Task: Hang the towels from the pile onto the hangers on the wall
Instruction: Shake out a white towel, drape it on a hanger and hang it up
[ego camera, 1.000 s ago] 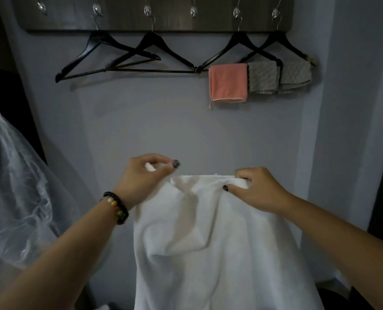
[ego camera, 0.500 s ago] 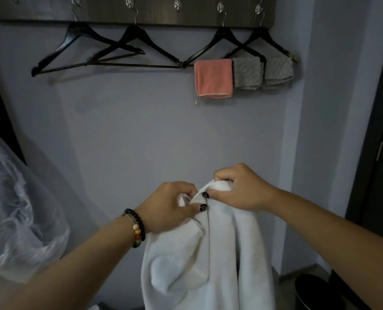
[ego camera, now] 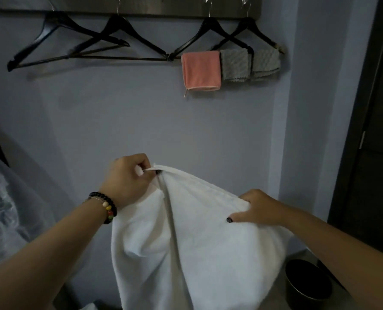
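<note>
A large white towel (ego camera: 199,242) hangs in front of me, held up by both hands. My left hand (ego camera: 128,180), with a beaded bracelet on the wrist, pinches its top corner. My right hand (ego camera: 257,208) grips the upper edge lower down and to the right. On the wall above, several black hangers hang from a hook rail (ego camera: 141,12). The two left hangers (ego camera: 78,44) are bare. The right hangers (ego camera: 230,33) carry a pink towel (ego camera: 201,70) and two grey towels (ego camera: 235,63).
A clear plastic bag (ego camera: 9,211) bulges at the left edge. A dark round bin (ego camera: 306,285) stands on the floor at the lower right. A dark door (ego camera: 374,130) runs down the right side next to a wall corner.
My hands, together at the towel's top half a second ago, have spread apart: the right slid down and to the right along the edge, opening the towel wider. The view shifted slightly.
</note>
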`<move>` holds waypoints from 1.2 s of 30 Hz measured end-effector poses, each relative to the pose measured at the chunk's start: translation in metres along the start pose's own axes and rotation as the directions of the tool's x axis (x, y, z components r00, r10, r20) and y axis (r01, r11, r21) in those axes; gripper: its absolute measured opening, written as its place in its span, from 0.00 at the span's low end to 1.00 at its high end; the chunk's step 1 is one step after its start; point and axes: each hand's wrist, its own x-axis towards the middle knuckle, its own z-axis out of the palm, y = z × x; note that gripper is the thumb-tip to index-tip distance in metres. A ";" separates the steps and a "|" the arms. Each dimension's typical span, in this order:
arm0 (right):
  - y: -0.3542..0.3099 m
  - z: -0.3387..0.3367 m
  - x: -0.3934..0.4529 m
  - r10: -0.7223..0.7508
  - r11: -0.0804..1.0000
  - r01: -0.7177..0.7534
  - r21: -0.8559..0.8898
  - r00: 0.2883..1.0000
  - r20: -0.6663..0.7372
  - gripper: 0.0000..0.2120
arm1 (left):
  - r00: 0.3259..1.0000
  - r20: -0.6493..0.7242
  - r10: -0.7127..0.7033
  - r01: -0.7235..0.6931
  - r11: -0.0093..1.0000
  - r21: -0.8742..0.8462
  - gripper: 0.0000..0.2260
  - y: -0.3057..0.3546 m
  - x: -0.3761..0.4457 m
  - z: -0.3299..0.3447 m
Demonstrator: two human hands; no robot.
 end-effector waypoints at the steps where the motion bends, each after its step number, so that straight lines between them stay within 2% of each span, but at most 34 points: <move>1: 0.007 0.002 -0.002 0.000 1.000 0.001 0.015 1.000 -0.016 0.18 | 1.000 0.005 -0.001 0.001 1.000 0.008 0.11 -0.004 0.001 -0.001; 8: 0.033 -0.002 0.002 0.002 1.000 -0.001 0.006 0.998 -0.060 0.18 | 0.996 -0.053 -0.068 0.073 0.993 0.090 0.10 -0.026 0.004 0.000; 11: 0.040 -0.008 0.006 0.036 0.999 -0.034 0.019 0.994 -0.101 0.23 | 0.990 -0.080 -0.115 0.121 0.989 0.086 0.10 -0.042 0.003 -0.002; 13: 0.044 -0.006 0.012 0.068 0.995 -0.057 0.082 0.988 -0.136 0.23 | 0.987 -0.084 -0.139 0.145 0.987 0.070 0.11 -0.052 0.001 -0.003; 17: 0.046 -0.001 0.025 0.164 0.933 -0.073 0.352 0.958 -0.236 0.12 | 0.979 -0.090 -0.184 0.189 0.981 0.053 0.11 -0.070 -0.003 -0.005; 19: 0.042 -0.001 0.030 0.197 0.902 -0.055 0.429 0.936 -0.293 0.16 | 0.978 -0.081 -0.190 0.195 0.979 0.059 0.11 -0.077 -0.006 -0.004; 21: 0.035 -0.001 0.038 0.222 0.902 -0.051 0.428 0.906 -0.361 0.22 | 0.975 -0.064 -0.212 0.215 0.975 0.049 0.11 -0.086 -0.011 -0.003; 23: 0.024 -0.003 0.046 0.241 0.904 -0.052 0.425 0.882 -0.404 0.18 | 0.970 -0.037 -0.241 0.243 0.969 0.041 0.11 -0.099 -0.019 -0.003; 25: 0.006 -0.008 0.053 0.214 0.915 -0.029 0.403 0.880 -0.423 0.15 | 0.963 0.012 -0.268 0.268 0.963 0.027 0.11 -0.115 -0.030 -0.001; 30: -0.040 -0.014 0.066 -0.023 0.954 0.142 0.263 0.913 -0.407 0.05 | 0.925 0.095 -0.367 0.369 0.930 -0.003 0.12 -0.149 -0.070 0.015; 36: -0.087 -0.011 0.074 -0.114 0.951 0.204 0.233 0.930 -0.349 0.03 | 0.858 0.113 -0.501 0.510 0.857 -0.077 0.14 -0.177 -0.111 0.045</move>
